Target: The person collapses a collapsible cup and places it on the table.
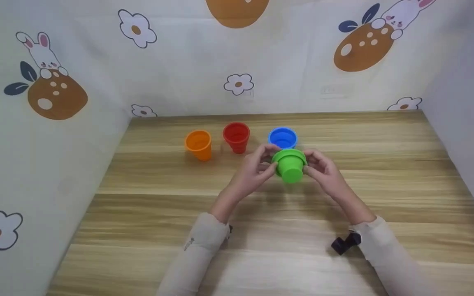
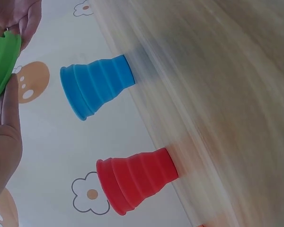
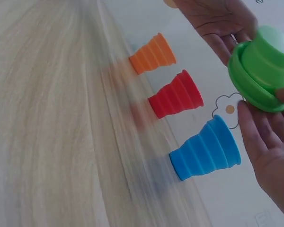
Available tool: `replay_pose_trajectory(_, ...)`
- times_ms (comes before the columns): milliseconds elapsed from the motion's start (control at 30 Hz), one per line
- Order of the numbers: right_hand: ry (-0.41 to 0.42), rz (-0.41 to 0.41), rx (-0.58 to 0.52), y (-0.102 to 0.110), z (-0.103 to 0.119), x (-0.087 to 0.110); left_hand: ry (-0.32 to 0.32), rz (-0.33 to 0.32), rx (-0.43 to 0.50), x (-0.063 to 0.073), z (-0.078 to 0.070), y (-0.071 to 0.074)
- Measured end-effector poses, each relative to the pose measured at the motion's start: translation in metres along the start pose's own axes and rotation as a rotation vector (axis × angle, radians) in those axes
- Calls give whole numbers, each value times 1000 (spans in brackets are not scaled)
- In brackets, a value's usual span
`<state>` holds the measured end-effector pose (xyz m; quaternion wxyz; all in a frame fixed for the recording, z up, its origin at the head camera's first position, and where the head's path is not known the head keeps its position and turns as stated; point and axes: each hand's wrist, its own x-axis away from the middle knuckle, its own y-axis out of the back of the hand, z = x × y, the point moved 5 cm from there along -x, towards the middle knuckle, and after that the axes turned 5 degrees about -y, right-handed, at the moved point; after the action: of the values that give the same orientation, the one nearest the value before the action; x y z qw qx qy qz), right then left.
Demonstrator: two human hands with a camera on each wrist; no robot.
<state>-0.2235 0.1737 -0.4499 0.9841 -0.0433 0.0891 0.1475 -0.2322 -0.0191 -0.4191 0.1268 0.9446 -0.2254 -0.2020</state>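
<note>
Both hands hold a green collapsible cup (image 1: 292, 167) above the table, its base tipped toward the head camera. Its wide rim section is folded down around the narrower body, as the right wrist view of the green cup (image 3: 267, 66) shows. My left hand (image 1: 252, 172) pinches the rim on one side, thumb in front and fingers behind. On the opposite side, my right hand (image 1: 326, 172) grips it the same way. Just behind the green cup stands a blue collapsible cup (image 1: 283, 137), upright and extended, its lower part hidden in the head view.
A red cup (image 1: 236, 137) and an orange cup (image 1: 198, 144) stand upright, extended, left of the blue one. Patterned walls (image 1: 187, 61) border the wooden table (image 1: 146, 222) at the back and sides. A black device (image 1: 346, 243) sits at the right sleeve.
</note>
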Motion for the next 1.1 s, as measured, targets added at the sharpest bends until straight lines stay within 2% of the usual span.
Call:
replay_pose_trajectory(100,-32,94,-59,-2,0,2,11,8,-11,1,1,0)
replay_pose_trajectory(233,-89,108,-52,-3,0,2,35,34,-38,2,3,1)
replay_pose_trajectory(433,-86,125,33,-6,-1,1,95,81,-87,2,8,0)
replay_pose_trajectory(600,-93,79,116,-8,-4,-2,133,99,-113,2,10,-1)
replay_pose_trajectory(800,-126,27,206,-12,-4,-2,140,105,-140,2,10,-2)
replay_pose_trajectory(1100,-140,-5,212,-15,-5,-1,112,105,-163,1,9,-4)
